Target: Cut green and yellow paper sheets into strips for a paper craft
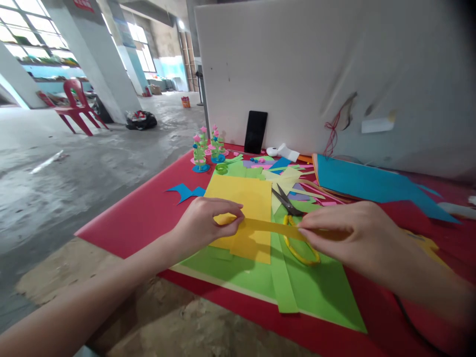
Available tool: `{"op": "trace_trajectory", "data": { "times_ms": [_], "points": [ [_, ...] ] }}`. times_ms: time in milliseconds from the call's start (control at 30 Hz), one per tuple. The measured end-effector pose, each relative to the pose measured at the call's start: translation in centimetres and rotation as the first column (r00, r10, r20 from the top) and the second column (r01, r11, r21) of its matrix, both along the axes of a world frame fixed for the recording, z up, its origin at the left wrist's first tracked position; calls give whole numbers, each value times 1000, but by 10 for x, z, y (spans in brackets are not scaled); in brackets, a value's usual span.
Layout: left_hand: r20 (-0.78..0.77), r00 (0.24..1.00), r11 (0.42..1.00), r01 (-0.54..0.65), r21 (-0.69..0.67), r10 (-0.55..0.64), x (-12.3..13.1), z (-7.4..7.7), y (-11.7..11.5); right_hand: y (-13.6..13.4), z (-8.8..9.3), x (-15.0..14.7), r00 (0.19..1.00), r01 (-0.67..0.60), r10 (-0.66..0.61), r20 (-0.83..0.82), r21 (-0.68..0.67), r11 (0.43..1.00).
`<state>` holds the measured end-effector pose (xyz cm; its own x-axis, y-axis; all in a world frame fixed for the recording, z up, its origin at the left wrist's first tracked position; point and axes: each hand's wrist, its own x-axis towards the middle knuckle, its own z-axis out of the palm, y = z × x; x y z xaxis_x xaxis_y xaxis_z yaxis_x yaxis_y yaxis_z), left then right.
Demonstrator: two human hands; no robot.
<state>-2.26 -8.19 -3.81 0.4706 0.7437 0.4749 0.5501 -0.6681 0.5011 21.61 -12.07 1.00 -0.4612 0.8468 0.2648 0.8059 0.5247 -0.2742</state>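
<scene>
A narrow yellow paper strip [273, 227] is stretched between my two hands above the table. My left hand [208, 218] pinches its left end over a yellow sheet [240, 187]. The fingers of my right hand [334, 225] are closed on the other end. Beneath the strip lie scissors [302, 254] with yellow handles, their dark blades partly open and pointing away. Green paper [320, 292] is spread under the yellow sheet and the scissors, with a loose green strip [284, 285] on it.
Small paper trees [201, 156] stand at the back left. A black phone [256, 131] leans on the white panel [290, 64] behind. Blue paper [364, 181] lies at the back right, cut scraps beside it. The red table cover [148, 208] reaches the left edge.
</scene>
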Motion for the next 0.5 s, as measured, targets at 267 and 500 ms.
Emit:
{"op": "trace_trajectory", "data": {
  "times_ms": [267,500],
  "points": [
    [1,998,997,-57,-59,57,-1,4,1,2,5,9,999,8,-6,-38,40,999],
    [-103,985,987,-147,-57,141,-10,1,13,5,10,23,998,52,-51,-26,74,996]
  ]
}}
